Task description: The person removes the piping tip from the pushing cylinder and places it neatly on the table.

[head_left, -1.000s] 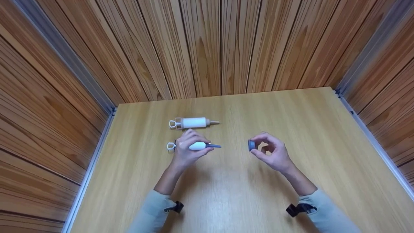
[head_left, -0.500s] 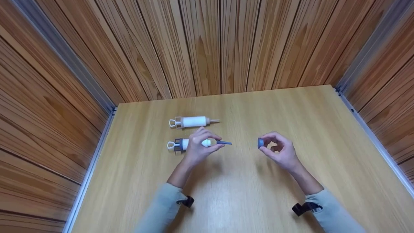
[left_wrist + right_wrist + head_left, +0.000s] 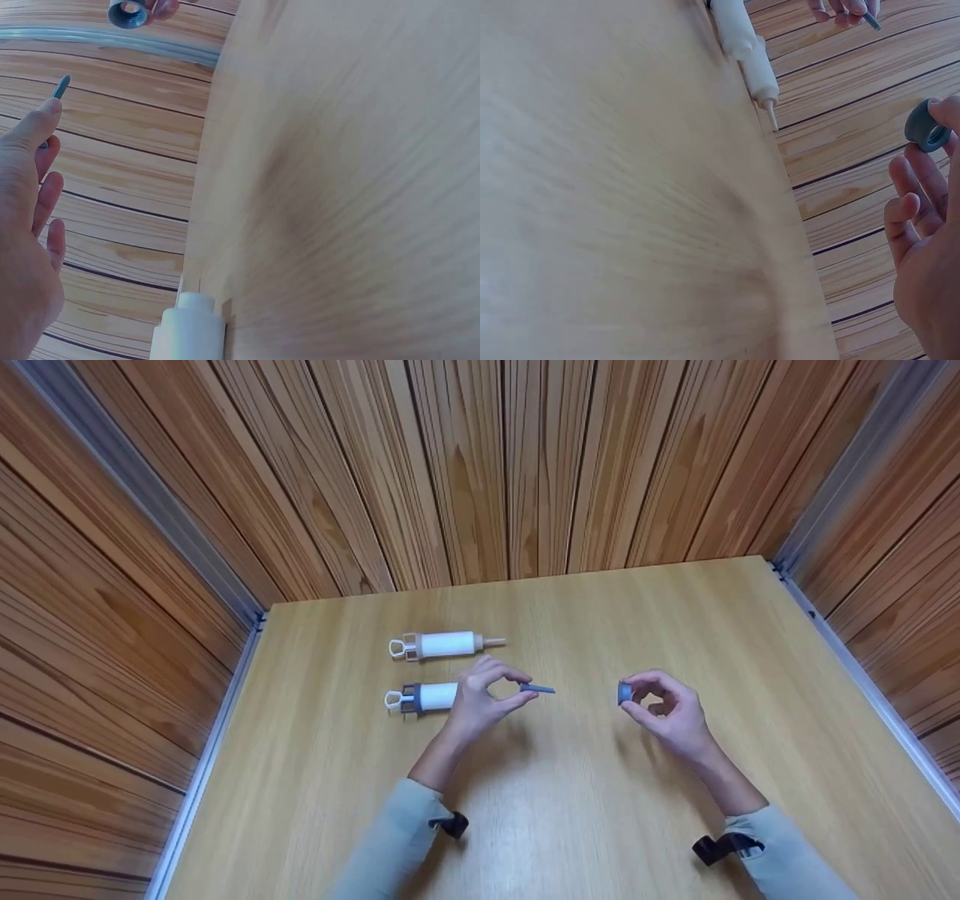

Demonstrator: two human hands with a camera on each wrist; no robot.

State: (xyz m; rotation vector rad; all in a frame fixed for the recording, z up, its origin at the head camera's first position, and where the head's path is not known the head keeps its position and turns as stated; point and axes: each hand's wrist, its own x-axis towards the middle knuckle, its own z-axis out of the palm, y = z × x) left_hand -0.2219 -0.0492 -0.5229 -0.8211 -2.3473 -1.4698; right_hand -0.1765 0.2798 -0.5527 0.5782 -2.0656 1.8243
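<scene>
My left hand [image 3: 476,701] pinches a slim dark blue nozzle [image 3: 540,688] between thumb and forefinger, its narrow tip pointing right. My right hand [image 3: 675,716] holds a short blue-grey ring cap [image 3: 625,692] by its rim; inner threads show on the ring cap [image 3: 120,16] in the left wrist view. Nozzle and cap are apart, held above the table. Behind the left hand lies a white syringe-like dispenser [image 3: 439,697] with a dark blue collar and white pull handle. That hand hides its front end in the head view; the left wrist view shows its bare white neck [image 3: 196,300].
A second white dispenser [image 3: 448,644] with beige fittings lies parallel behind the first, its thin beige nozzle attached and pointing right. Wood-panelled walls [image 3: 480,472] and metal rails [image 3: 202,750] bound the wooden table [image 3: 570,810].
My left hand has moved right with the nozzle, away from the blue-collared dispenser's front, uncovering its collar and barrel. The right hand has also shifted right, still holding the ring cap.
</scene>
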